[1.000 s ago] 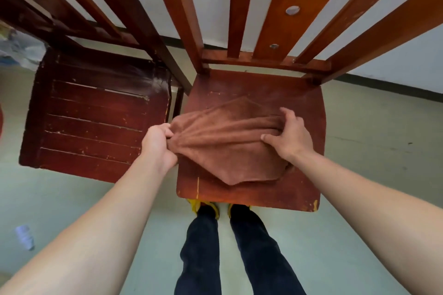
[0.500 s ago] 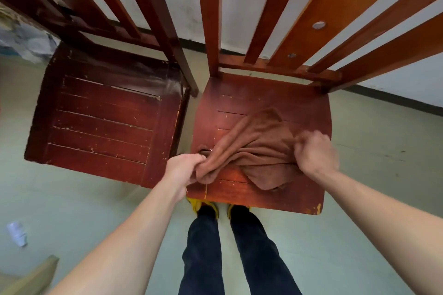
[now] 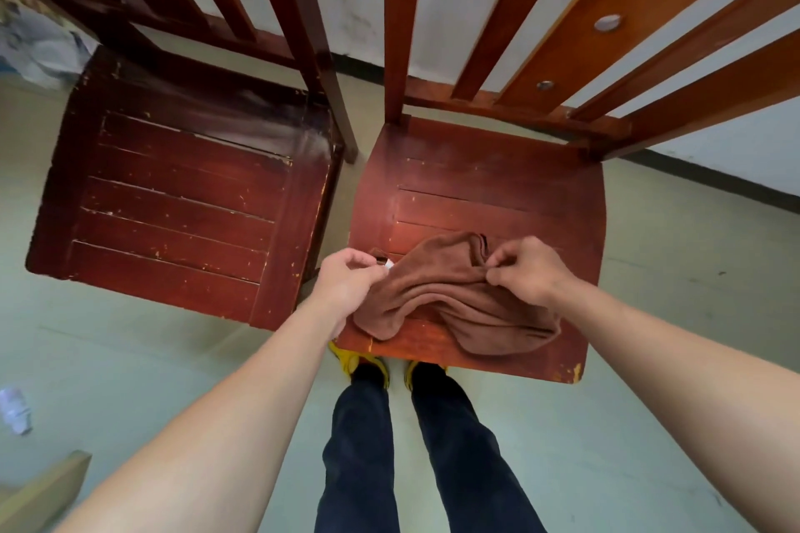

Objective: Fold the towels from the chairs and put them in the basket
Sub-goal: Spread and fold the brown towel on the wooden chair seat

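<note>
Red chair seat (image 3: 498, 186), left hand (image 3: 346, 286) and right hand (image 3: 532, 270) pinching crumpled towel (image 3: 441, 299), backrest (image 3: 640, 13) cropped.

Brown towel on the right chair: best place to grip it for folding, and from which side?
Take the raised top edge, one pinch grip at each end, coming from above on the near side. The brown towel lies bunched on the front of the chair seat, and that ridge stands clear of the wood. The left hand and right hand pinch there now.
</note>
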Demonstrator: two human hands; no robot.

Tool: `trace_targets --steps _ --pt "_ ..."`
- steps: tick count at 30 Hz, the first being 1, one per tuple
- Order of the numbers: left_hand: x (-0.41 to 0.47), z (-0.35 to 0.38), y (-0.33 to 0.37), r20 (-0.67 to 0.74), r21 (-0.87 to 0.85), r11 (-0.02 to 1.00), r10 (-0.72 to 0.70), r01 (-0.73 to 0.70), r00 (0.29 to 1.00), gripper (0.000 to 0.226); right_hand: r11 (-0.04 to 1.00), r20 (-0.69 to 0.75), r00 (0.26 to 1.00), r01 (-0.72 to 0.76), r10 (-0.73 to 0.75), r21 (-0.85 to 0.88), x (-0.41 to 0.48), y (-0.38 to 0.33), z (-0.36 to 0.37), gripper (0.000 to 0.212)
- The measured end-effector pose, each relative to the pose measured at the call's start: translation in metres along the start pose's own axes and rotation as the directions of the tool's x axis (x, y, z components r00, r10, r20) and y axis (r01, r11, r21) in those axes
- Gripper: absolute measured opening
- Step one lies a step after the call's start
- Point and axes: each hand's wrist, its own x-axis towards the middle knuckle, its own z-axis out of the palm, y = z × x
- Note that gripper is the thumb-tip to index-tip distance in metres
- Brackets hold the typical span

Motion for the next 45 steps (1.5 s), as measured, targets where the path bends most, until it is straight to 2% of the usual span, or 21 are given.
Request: trace_targets --steps 3,4,5,7,8,9,10,13,16,18,20,23,27,31,35,38,42,45 --pt "0.007 0.013 -0.003 0.137 0.240 0.969 0.016 -0.049 0.990 0.049 0.995 -0.213 0.977 0.050 -0.030 0.089 0.003 0.009 -0.005 0.013" --pt "0.008 0.018 -0.008 0.156 0.353 0.933 0.011 -0.066 0.988 0.052 0.993 -0.274 0.960 0.077 -0.050 0.085 0.006 0.009 -0.006 0.015" --pt "0.009 0.022 -0.013 0.149 0.462 0.883 0.010 -0.079 0.989 0.049 0.994 -0.294 0.952 0.104 -0.086 0.045 0.009 0.008 -0.007 0.026" --pt "0.009 0.031 -0.024 0.104 0.593 0.800 0.031 -0.087 0.994 0.032 0.986 -0.201 0.966 0.145 -0.160 -0.086 0.015 0.006 -0.004 0.053" --pt "0.007 0.033 -0.028 0.086 0.603 0.794 0.041 -0.085 0.995 0.025 0.978 -0.118 0.978 0.152 -0.170 -0.145 0.017 0.005 -0.001 0.060" --pt "0.005 0.034 -0.031 0.076 0.584 0.807 0.050 -0.085 0.996 0.024 0.971 -0.048 0.986 0.150 -0.161 -0.188 0.017 0.004 0.001 0.059" --pt "0.003 0.034 -0.033 0.070 0.549 0.830 0.071 -0.098 0.995 0.025 0.965 -0.006 0.990 0.138 -0.143 -0.222 0.017 0.004 0.003 0.048" --pt "-0.005 0.022 -0.024 0.014 0.415 0.887 0.215 -0.201 0.977 0.030 0.974 -0.038 0.994 0.092 -0.102 -0.208 0.010 0.004 0.001 0.005" --pt "-0.007 0.003 0.004 -0.093 0.308 0.912 0.313 -0.272 0.945 0.034 0.992 -0.162 0.980 0.111 -0.119 -0.059 0.000 0.004 -0.011 0.014" --pt "-0.006 -0.010 0.030 -0.157 0.164 0.949 0.295 -0.270 0.942 0.034 0.985 -0.234 0.966 0.136 -0.108 0.105 -0.002 -0.006 -0.024 0.016" --pt "-0.006 -0.024 0.056 -0.197 -0.054 0.965 0.241 -0.256 0.950 0.031 0.952 -0.280 0.953 0.186 -0.115 0.241 -0.001 -0.020 -0.039 0.014" --pt "-0.010 -0.049 0.086 -0.249 -0.208 0.936 0.230 -0.284 0.941 0.027 0.905 -0.330 0.926 0.292 -0.186 0.310 -0.003 -0.046 -0.057 0.011" --pt "-0.020 -0.080 0.101 -0.273 -0.340 0.890 0.217 -0.305 0.937 0.027 0.875 -0.357 0.877 0.419 -0.322 0.240 -0.015 -0.078 -0.060 0.008" --pt "-0.031 -0.111 0.090 -0.341 -0.365 0.875 0.192 -0.318 0.920 0.026 0.868 -0.372 0.821 0.491 -0.433 0.072 -0.030 -0.108 -0.049 0.009" --pt "-0.033 -0.141 0.074 -0.400 -0.347 0.885 0.161 -0.312 0.902 0.030 0.856 -0.438 0.759 0.515 -0.482 -0.050 -0.040 -0.139 -0.032 0.009" --pt "-0.029 -0.167 0.072 -0.435 -0.344 0.879 0.162 -0.330 0.886 0.030 0.850 -0.431 0.750 0.520 -0.502 -0.084 -0.037 -0.164 -0.021 0.009" --pt "-0.007 -0.215 0.079 -0.410 -0.468 0.820 0.127 -0.329 0.903 0.028 0.866 -0.431 0.762 0.489 -0.484 -0.107 -0.024 -0.203 0.001 0.011" --pt "0.018 -0.248 0.085 -0.392 -0.534 0.795 0.069 -0.288 0.917 0.030 0.899 -0.423 0.795 0.409 -0.435 -0.155 -0.014 -0.218 0.017 0.025"
